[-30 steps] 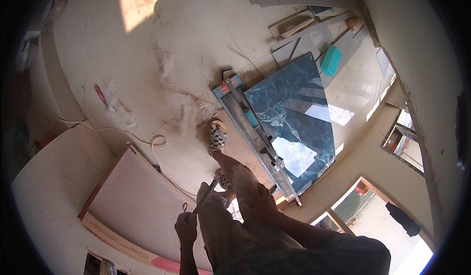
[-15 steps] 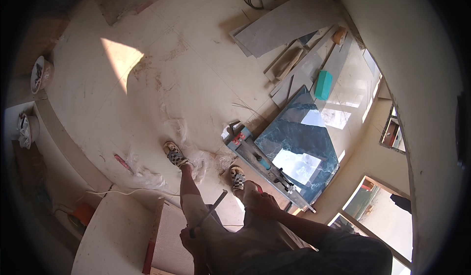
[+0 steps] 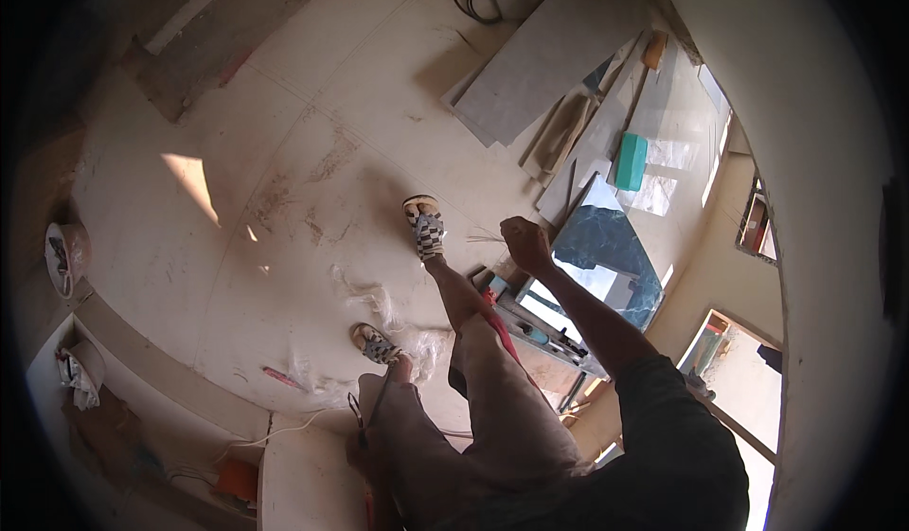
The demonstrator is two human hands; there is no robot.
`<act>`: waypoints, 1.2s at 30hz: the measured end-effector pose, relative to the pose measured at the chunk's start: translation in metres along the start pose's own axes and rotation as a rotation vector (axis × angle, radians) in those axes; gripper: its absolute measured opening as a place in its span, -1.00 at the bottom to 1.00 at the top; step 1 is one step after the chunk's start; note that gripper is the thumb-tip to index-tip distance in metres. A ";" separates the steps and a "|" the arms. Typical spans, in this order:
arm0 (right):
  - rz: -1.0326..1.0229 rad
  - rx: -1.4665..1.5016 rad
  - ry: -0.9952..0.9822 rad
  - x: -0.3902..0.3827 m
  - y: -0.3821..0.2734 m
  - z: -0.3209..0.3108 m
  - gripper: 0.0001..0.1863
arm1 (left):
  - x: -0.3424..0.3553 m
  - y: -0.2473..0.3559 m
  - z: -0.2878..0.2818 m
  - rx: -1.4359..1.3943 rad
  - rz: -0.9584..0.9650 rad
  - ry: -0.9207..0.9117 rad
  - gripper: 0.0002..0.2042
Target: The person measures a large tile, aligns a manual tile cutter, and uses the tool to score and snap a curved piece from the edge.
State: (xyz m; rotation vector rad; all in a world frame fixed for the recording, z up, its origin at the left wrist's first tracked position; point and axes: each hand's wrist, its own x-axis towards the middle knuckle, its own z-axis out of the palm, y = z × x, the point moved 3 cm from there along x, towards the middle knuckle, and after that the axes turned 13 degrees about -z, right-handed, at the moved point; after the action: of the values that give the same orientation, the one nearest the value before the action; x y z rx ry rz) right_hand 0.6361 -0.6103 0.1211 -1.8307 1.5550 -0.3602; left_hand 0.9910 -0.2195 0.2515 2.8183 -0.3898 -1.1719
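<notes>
At the lower middle, my left hand point(image 3: 360, 453) is closed around a long, slender dark bar point(image 3: 381, 396) that sticks up beside my left thigh. Shadow hides most of its fingers. My right arm reaches forward and my right hand point(image 3: 526, 245) is curled into a loose fist over the floor, next to a glossy blue-green marbled slab point(image 3: 608, 239). Its fingertips face away, so whatever it may hold is hidden. Partly behind my right leg lies a manual tile cutter point(image 3: 535, 332) with a long metal rail, along the slab's near edge.
Large grey tiles point(image 3: 544, 53) and narrow offcuts lie at the far right near the wall, with a turquoise block point(image 3: 631, 162) among them. Crumpled clear plastic point(image 3: 417, 351) lies by my feet. Buckets point(image 3: 68, 258) stand at the left; a pale cord point(image 3: 275, 441) crosses the floor.
My right hand has swung forward from my thigh to beside the slab. My right foot has stepped ahead of the left. The bar in my left hand has tilted more upright.
</notes>
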 end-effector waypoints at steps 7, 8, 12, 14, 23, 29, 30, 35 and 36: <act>0.114 -0.187 0.084 0.266 0.095 0.015 -0.76 | 0.044 0.136 0.035 0.018 -0.170 0.146 -0.75; 0.124 -0.179 0.075 0.283 0.102 0.015 -0.76 | 0.045 0.147 0.039 0.048 -0.148 0.131 -0.76; 0.121 -0.189 0.070 0.368 0.126 0.026 -0.76 | 0.052 0.190 0.038 0.019 -0.199 -0.036 -0.82; 0.147 -0.219 0.084 0.414 0.141 0.027 -0.76 | 0.058 0.216 0.044 -0.070 -0.328 -0.123 -0.82; 0.240 -0.475 -0.045 0.537 0.225 0.084 -0.68 | 0.090 0.275 0.065 -0.241 -0.579 -0.248 -0.88; 0.350 -0.526 0.012 0.540 0.250 0.120 -0.71 | 0.086 0.251 0.062 -0.225 -0.642 -0.266 -0.89; 0.339 -0.515 -0.065 0.537 0.240 0.123 -0.71 | 0.084 0.251 0.060 -0.224 -0.637 -0.256 -0.89; 0.442 0.303 -0.102 0.513 0.190 0.119 -0.83 | 0.077 0.230 0.047 -0.164 -0.447 -0.276 -0.89; 0.537 0.777 -0.001 0.495 0.168 0.114 -0.85 | 0.069 0.241 0.043 -0.196 -0.503 -0.285 -0.88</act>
State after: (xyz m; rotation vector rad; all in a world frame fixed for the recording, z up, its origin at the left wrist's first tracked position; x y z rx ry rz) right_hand 0.6999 -1.0474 -0.1815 -0.7924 1.5338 -0.5944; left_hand 0.9574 -0.4681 0.2115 2.6516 0.4313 -1.6003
